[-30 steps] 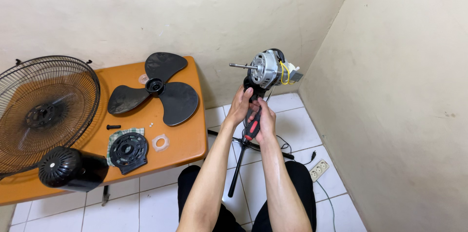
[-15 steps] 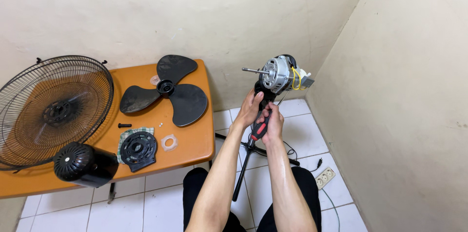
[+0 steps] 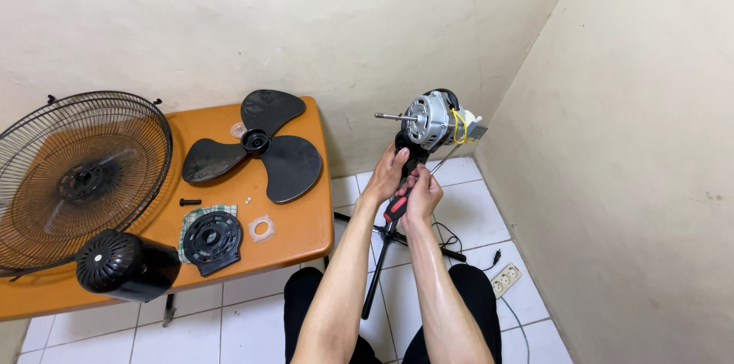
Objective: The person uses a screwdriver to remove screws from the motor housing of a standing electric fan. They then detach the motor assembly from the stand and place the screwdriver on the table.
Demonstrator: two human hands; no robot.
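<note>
No packages, labels, signs or screens visible

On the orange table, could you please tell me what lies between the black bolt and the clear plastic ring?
In the head view, a tiny pale screw lies on the orange table between bolt and ring.

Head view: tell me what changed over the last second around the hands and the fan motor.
Little changed. The right hand keeps the red-and-black screwdriver gripped, shaft aimed up under the fan motor; the left hand still steadies the black neck below it. Only the camera shifted slightly. The fan blade, grille and black motor cover lie unmoved on the orange table.
</note>
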